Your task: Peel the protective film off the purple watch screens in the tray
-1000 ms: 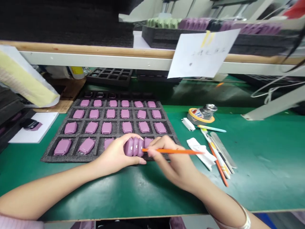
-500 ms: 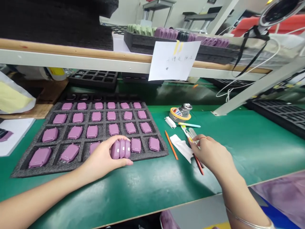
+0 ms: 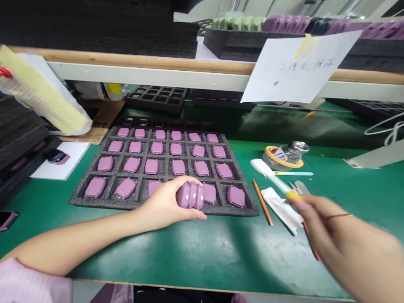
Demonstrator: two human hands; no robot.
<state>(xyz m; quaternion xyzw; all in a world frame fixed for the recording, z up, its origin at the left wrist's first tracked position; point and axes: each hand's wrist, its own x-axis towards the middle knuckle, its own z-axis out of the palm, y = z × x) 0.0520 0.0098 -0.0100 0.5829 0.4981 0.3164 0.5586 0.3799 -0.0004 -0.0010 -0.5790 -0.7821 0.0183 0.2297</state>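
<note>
Three purple watch cases [image 3: 190, 195] stand side by side in my left hand [image 3: 164, 202], clasped between fingers and thumb. This hand is over the front row of a dark foam tray [image 3: 251, 206], whose compartments hold several more purple watch cases [image 3: 178, 167]. My right hand [image 3: 334, 227], partly blurred, grips a slim white brush-like tool [image 3: 277, 182] by its yellow part. The tool's wide, pale head points up and left; its exact kind is unclear. Beneath it lie crumpled white tissue [image 3: 282, 209], an orange stick [image 3: 262, 203] and tweezers [image 3: 296, 188].
A tape roll [image 3: 277, 160] with a metal-topped jar [image 3: 296, 151] stands at the back right, beside a pale blue-yellow pen [image 3: 293, 173]. A shelf [image 3: 151, 73] with a hanging paper [image 3: 296, 71] crosses above. At the left, a dark watch lies on white paper [image 3: 74, 155].
My right hand has lifted the white tool off the bench and moved nearer. My left hand still clasps the watch cases. The whole view has shifted, so the scene appears farther right.
</note>
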